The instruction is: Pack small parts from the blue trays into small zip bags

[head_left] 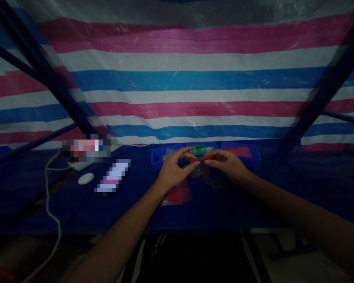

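Observation:
My left hand (174, 169) and my right hand (230, 165) meet over the table. Between their pinched fingertips is a small flat red piece (201, 158), perhaps a packet or card; dim light hides its exact kind. Red flat packets (180, 193) with some clear plastic lie under my left wrist. Just beyond my fingers, green pieces (201, 149) fill a blue bin. To its left a blue bin (157, 159) holds clear plastic items, partly covered by my left hand. Red sheets (238, 151) lie in the blue bin (255, 160) beyond my right hand.
On the left of the blue table (135, 214) lie a blurred-out phone (113, 177), a round white object (85, 179) and a white power strip (79, 163). A white cable (48, 192) hangs over the edge. Blue frame bars (56, 98) and a striped sheet (194, 82) enclose the back.

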Demonstrator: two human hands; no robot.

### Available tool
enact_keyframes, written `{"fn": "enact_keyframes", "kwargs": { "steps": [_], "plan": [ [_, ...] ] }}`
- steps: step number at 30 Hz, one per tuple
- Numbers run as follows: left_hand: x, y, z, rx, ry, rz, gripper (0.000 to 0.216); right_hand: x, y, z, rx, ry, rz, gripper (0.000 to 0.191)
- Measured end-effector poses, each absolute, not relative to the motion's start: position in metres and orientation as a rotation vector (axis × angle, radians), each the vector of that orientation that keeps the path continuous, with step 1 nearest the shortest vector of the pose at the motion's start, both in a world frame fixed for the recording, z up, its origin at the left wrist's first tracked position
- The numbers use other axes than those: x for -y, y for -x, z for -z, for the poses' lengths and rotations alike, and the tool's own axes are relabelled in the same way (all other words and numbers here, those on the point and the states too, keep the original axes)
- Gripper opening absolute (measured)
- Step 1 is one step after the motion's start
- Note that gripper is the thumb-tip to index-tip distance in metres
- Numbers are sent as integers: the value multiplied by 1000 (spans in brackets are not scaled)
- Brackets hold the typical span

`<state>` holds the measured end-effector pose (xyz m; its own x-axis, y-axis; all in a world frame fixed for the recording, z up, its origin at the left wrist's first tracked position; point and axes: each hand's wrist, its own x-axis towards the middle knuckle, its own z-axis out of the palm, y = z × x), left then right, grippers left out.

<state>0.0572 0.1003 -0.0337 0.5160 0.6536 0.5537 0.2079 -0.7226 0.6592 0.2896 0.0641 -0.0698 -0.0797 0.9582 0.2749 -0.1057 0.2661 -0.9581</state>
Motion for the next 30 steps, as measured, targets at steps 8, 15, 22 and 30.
{"fn": "enact_keyframes", "kwargs": {
  "steps": [8, 15, 22, 30],
  "plan": [
    [-102, -58, 37, -733, -2322, -1289, 45, -69, -291, 77, 1281, 965, -1029, 31],
    [-96, -61, 36, -583, -2463, -1075, 41, -65, -290, 71, 1258, 947, -928, 30],
    [-98, -61, 35, -665, -2399, -1048, 27, -51, -282, 58, 1420, 916, -1028, 28],
    [-99, -60, 36, -628, -2263, -983, 26, -59, -287, 67, 1401, 921, -875, 60]
  ]
}}
